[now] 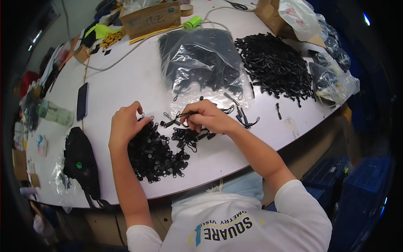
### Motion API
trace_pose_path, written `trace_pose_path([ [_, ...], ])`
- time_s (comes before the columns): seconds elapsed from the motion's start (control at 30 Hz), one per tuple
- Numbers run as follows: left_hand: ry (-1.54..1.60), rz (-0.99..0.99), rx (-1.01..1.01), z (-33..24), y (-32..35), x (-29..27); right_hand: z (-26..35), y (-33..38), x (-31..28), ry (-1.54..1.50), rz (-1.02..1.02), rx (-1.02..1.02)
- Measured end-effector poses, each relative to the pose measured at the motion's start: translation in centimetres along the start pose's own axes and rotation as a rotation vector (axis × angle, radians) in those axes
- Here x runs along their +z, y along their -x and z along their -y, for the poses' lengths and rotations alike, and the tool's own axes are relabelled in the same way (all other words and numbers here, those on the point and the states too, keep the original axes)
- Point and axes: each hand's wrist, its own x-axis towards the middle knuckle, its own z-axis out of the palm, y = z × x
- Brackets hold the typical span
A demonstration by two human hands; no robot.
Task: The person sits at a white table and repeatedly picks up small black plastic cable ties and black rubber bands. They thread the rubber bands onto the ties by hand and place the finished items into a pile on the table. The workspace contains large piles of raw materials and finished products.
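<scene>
Pinches black cord (183, 114) in curled right hand (208, 118); holds left hand (127, 122) part-open at the black slider pile (153, 157), with unclear grip. Has a small corded cluster (184, 137) nearby, possibly done; across the counter (121, 86), apparently plentiful loose black pieces (273, 65) left.

Both hands (124, 122) (205, 117) curl inward, left loosely, right pinching.
</scene>
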Motion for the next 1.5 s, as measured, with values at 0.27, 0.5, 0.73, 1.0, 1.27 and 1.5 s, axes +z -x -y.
trace_pose_path([
  [0.27, 0.022, 0.172, 0.095, -0.7, 0.1, 2.7, 0.2, -0.1, -0.7, -0.229, 0.132, 0.119],
  [0.5, 0.093, 0.221, 0.198, -0.5, -0.1, 3.3, 0.2, -0.1, -0.5, 0.001, 0.056, 0.082],
  [0.73, 0.037, 0.198, 0.205, -1.3, -0.3, 3.9, 0.4, -0.3, -0.1, 0.281, 0.021, -0.049],
  [1.0, 0.309, 0.045, 0.305, -1.2, -0.3, 3.0, -0.1, -0.3, -0.4, 0.396, -0.017, -0.058],
  [1.27, 0.606, 0.083, 0.27, -2.0, -0.1, 0.5, -0.5, -0.4, 0.1, 0.756, -0.073, -0.228],
  [1.5, 0.719, 0.061, 0.331, -2.4, -0.2, 1.2, -0.6, -0.4, 0.5, 0.787, -0.105, -0.295],
])
